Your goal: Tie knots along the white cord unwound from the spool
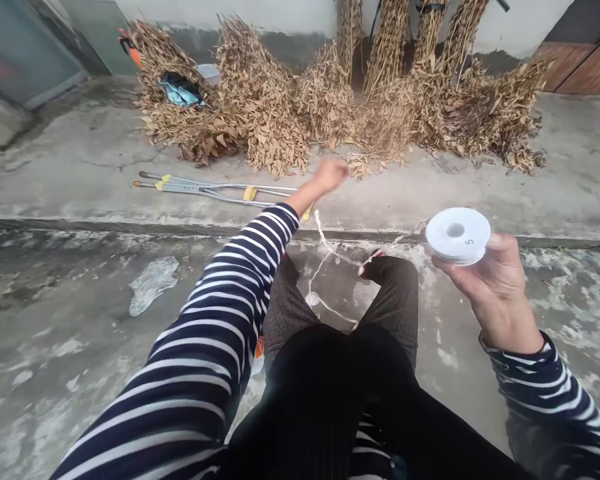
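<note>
My right hand point(495, 283) holds a white plastic spool point(457, 235) from below, fingers curled around its rim, at the right of the view. My left hand point(330, 175) is stretched far forward with the arm in a striped sleeve, fingers closed in a fist; it is slightly blurred. A white cord point(325, 243) trails down from below that hand to the ground between my knees point(340, 300). Whether the fist grips the cord's end is hidden.
A pair of metal crutches point(205, 189) lies on the raised concrete slab ahead. Bundles of dry leafy branches point(330, 100) lean against the wall behind. A crumpled plastic sheet point(153, 283) lies on the ground at left. A concrete step edge point(80, 227) crosses the view.
</note>
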A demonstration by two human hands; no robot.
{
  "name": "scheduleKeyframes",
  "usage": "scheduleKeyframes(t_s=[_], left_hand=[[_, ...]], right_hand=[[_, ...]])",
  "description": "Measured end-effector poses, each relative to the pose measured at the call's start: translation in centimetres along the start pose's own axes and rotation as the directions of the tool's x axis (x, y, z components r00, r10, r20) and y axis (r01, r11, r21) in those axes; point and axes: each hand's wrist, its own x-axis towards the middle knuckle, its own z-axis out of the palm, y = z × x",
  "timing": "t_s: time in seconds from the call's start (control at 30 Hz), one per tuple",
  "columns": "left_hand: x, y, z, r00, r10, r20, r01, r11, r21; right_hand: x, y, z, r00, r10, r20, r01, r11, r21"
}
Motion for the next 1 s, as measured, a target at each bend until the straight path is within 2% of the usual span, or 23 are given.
scheduleKeyframes(t_s=[0.07,0.1,0.13,0.2,0.3,0.37,0.43,0.57,0.7,0.83,1.0], left_hand=[[-2.3,0.0,5.3,0.976,-0.059,0.212,0.104,0.973,-0.208],[-3.9,-0.1,7.3,0.964,-0.063,0.26,0.145,0.939,-0.311],[-5.7,0.0,8.8,0.957,-0.045,0.287,0.167,0.894,-0.415],[-8.9,0.3,10.0,0.958,0.061,0.279,0.128,0.782,-0.61],[-11.7,1.5,9.2,0.942,0.264,0.209,0.0,0.621,-0.784],[-12.3,2.2,8.5,0.911,0.349,0.22,-0.03,0.588,-0.808],[-12.3,2.5,8.3,0.885,0.383,0.266,-0.021,0.602,-0.798],[-13.1,1.7,8.9,0.876,0.341,0.341,0.036,0.659,-0.752],[-14.7,1.0,8.7,0.902,0.311,0.299,0.012,0.674,-0.739],[-14.9,1.1,8.0,0.888,0.333,0.318,0.025,0.655,-0.755],[-14.1,1.5,5.9,0.857,0.294,0.423,0.041,0.779,-0.625]], right_hand=[[0.2,0.1,0.0,1.0,0.013,-0.018,-0.013,1.0,-0.025],[0.3,0.1,0.0,0.999,0.024,-0.024,-0.024,0.999,-0.026],[0.6,0.2,-0.1,0.999,0.032,-0.024,-0.033,0.999,-0.023],[1.3,0.5,-0.4,0.999,0.048,-0.011,-0.048,0.999,-0.025],[2.4,1.3,-0.7,0.997,0.078,0.005,-0.077,0.995,-0.057],[3.0,1.8,-0.8,0.994,0.11,0.006,-0.11,0.991,-0.074],[3.4,2.3,-0.8,0.989,0.151,0.007,-0.149,0.984,-0.098],[3.4,3.0,-0.7,0.98,0.198,-0.022,-0.199,0.959,-0.2],[3.2,3.1,-0.7,0.984,0.176,0.009,-0.167,0.946,-0.276],[3.4,3.0,-1.0,0.976,0.205,0.076,-0.176,0.944,-0.278],[3.7,3.3,-1.8,0.96,0.23,0.157,-0.186,0.95,-0.252]])
